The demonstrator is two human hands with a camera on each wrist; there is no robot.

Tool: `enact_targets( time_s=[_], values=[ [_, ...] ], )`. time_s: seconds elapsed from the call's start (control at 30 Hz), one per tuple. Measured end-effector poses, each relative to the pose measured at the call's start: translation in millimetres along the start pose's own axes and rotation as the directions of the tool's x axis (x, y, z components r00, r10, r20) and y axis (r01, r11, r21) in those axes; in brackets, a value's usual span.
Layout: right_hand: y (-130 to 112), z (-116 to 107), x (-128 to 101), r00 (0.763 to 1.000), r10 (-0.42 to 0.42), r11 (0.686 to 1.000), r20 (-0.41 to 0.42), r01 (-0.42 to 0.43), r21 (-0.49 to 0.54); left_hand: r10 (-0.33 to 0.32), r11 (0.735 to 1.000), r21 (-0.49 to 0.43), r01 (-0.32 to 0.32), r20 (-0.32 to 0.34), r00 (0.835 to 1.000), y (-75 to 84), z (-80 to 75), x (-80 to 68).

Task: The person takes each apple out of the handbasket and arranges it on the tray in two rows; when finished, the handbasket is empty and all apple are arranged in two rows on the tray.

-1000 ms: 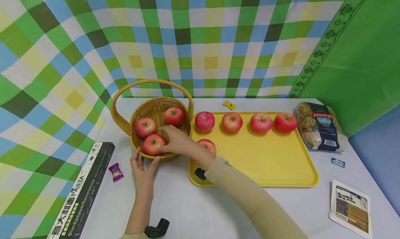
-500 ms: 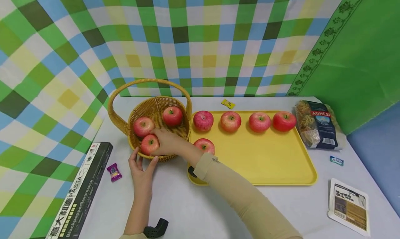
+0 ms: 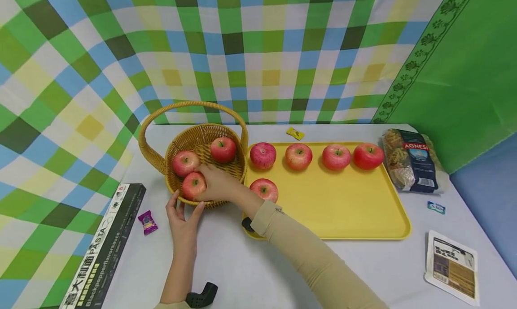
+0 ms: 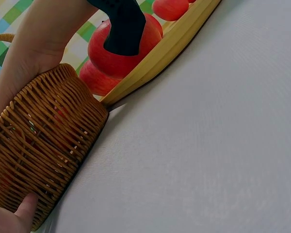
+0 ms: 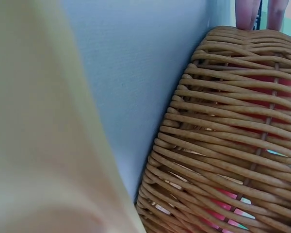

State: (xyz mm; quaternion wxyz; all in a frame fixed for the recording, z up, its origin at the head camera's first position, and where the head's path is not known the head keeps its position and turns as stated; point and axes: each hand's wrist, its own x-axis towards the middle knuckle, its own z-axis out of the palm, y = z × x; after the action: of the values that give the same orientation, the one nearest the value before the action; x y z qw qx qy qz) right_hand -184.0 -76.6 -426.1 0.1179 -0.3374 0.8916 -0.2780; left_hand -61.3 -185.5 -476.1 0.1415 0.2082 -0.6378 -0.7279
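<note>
Curled round the right side of the near basket apple [image 3: 194, 186] with the right hand [image 3: 220, 185], low inside the wicker basket [image 3: 216, 130]. Cannot tell how deep on the apple's underside, with fingertips mostly hidden. If pinched off-centre, could slip out, being round and smooth. Spread at the basket's near side with the left hand [image 3: 183, 224], thumb and fingers apart, touching at the rim. Apparently steadying from that side only; if pressed unevenly, could tilt or slide the basket.

Just farther in, see the left basket apple [image 3: 186, 163], touching the near one or nearly so, and, apart on the far right, the right basket apple [image 3: 223, 149]. Could be bumped or bruised by a sideways shove. Above, note the arched handle [image 3: 194, 103]; could be snagged by a high, far-going lift.

To the right, on the yellow tray [image 3: 347, 206] just beside the basket, find the near tray apple [image 3: 264, 190], right by the right wrist: easily nudged and rolled by a rightward sweep. Farther off, see four far tray apples [image 3: 298, 156] in a row, less exposed.
</note>
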Motion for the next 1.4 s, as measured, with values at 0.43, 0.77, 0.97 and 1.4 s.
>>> enact_targets(
  time_s=[0.43,0.77,0.97,1.4],
  values=[
    [5,2,-1,0.994,-0.01,0.994,-0.112,0.022,0.108,0.017,1.0,0.01,-0.017,0.008,1.0,0.9,-0.4,-0.5],
    [5,-1,-4,0.989,0.015,0.989,-0.148,0.007,0.147,0.011,1.0,0.001,-0.011,0.001,1.0,2.1,0.1,-1.0],
    [8,-1,-6,0.986,0.015,0.984,-0.166,0.015,0.18,-0.001,1.0,-0.006,0.001,0.008,1.0,2.1,0.1,-0.6],
    [7,-1,-11,0.966,0.033,0.959,-0.255,0.041,0.281,-0.004,1.0,0.012,0.004,0.007,1.0,1.7,0.2,-0.9]
  ],
)
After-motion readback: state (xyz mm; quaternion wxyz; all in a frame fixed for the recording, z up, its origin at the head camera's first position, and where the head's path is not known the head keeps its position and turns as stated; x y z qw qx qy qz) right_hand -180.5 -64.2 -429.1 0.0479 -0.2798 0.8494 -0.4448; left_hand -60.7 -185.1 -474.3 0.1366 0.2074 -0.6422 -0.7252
